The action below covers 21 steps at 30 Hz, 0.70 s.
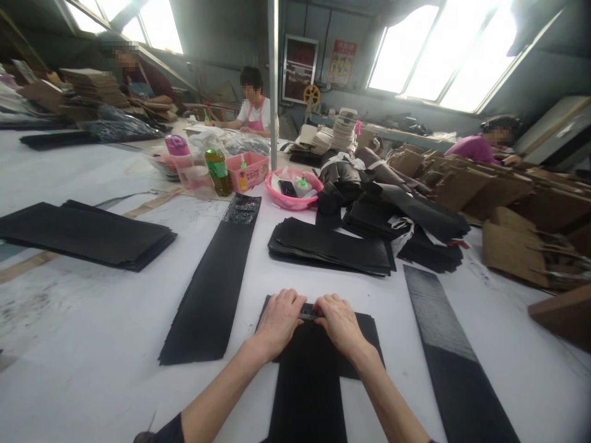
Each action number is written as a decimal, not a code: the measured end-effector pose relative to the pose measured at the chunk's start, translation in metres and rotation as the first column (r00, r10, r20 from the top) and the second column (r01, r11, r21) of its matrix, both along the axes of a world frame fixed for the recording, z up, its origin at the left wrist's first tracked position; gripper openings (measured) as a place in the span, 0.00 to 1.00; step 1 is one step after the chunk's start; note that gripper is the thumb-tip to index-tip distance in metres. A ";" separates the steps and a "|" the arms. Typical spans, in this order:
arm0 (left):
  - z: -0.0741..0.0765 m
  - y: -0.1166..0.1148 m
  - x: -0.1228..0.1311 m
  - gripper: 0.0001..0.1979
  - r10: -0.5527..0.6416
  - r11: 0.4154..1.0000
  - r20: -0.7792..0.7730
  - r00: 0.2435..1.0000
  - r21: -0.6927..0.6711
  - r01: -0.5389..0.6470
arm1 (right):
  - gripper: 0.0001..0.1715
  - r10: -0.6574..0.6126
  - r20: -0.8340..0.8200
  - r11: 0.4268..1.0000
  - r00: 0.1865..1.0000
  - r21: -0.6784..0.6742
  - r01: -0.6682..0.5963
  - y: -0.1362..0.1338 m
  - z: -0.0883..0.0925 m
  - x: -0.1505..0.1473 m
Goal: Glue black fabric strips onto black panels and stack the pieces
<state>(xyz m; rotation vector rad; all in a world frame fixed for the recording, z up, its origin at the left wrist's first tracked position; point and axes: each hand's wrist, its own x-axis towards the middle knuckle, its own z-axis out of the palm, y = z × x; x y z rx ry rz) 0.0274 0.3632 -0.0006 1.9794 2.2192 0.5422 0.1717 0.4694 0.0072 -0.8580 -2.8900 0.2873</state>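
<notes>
My left hand [281,321] and my right hand [340,325] are side by side at the far end of a long black strip [308,400]. Their fingers are curled closed on the strip's end, thumbs toward each other, with a small creased bit of dark edge showing between them. Beneath the strip a wider black piece [367,347] lies crosswise, sticking out on both sides. The fingertips on the far side are partly hidden. Left of my hands, a fanned stack of black strips [207,295] slants away, its far end shiny.
Beyond my hands lies a stack of black sheets [330,246]; another pile [87,234] is at left. A part-grey black strip [452,357] lies right. A pink basin [294,191], a green-labelled bottle [218,172] and brown paper bags [512,246] stand farther off. Several people work beyond.
</notes>
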 end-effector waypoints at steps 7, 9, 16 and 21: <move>0.001 0.001 0.000 0.10 -0.076 0.997 -0.012 0.997 -0.027 0.075 | 0.12 0.008 -0.024 1.000 1.000 -0.029 -0.009 0.000 0.000 0.004; 0.001 0.001 0.001 0.09 -0.082 0.996 -0.012 0.997 -0.030 0.082 | 0.12 0.018 -0.031 0.999 0.999 -0.035 -0.019 0.000 0.000 0.004; 0.004 0.002 0.004 0.11 -0.109 0.994 -0.017 0.994 -0.030 0.108 | 0.14 0.041 -0.059 0.999 0.997 -0.016 -0.042 0.000 -0.002 0.004; 0.003 -0.001 0.006 0.13 -0.114 0.993 -0.017 0.993 -0.017 0.114 | 0.11 0.090 -0.088 0.996 0.992 0.008 -0.089 -0.001 -0.004 0.009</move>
